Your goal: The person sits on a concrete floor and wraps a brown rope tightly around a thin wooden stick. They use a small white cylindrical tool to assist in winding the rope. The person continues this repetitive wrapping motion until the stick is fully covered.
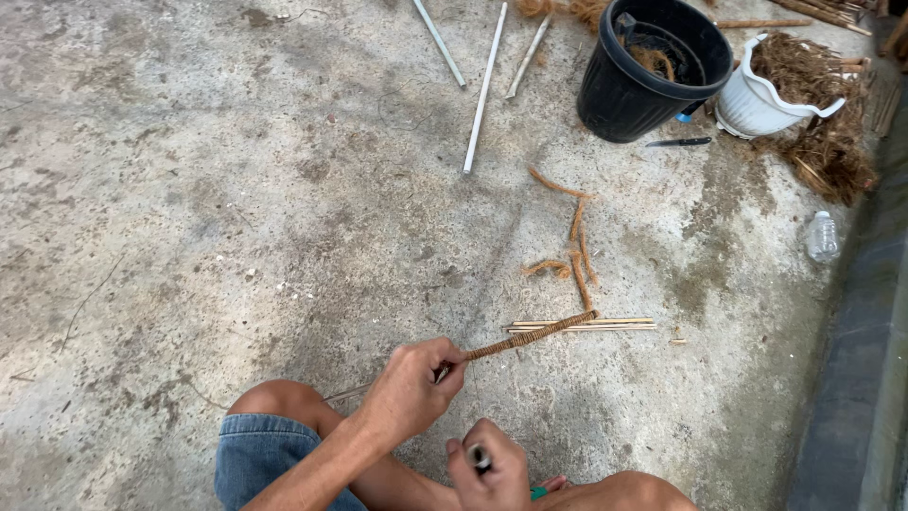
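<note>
My left hand (412,386) grips a thin stick wrapped in brown coir fibre (530,337), which points right and slightly up over the concrete floor; a bare end pokes out behind the hand to the left. My right hand (490,467) sits just below it, closed around a small dark cylindrical object (480,458) that I cannot identify, with something green showing under the hand. Both hands hover above my bent knees. A small bundle of thin pale sticks (586,325) lies on the floor under the wrapped stick's tip.
Loose coir strands (579,237) lie on the floor ahead. A black bucket (634,90) and a white pot (757,104) with fibre stand at top right, beside a knife (677,143) and a fibre heap (832,142). Long pale rods (484,90) and a plastic bottle (822,237) lie about.
</note>
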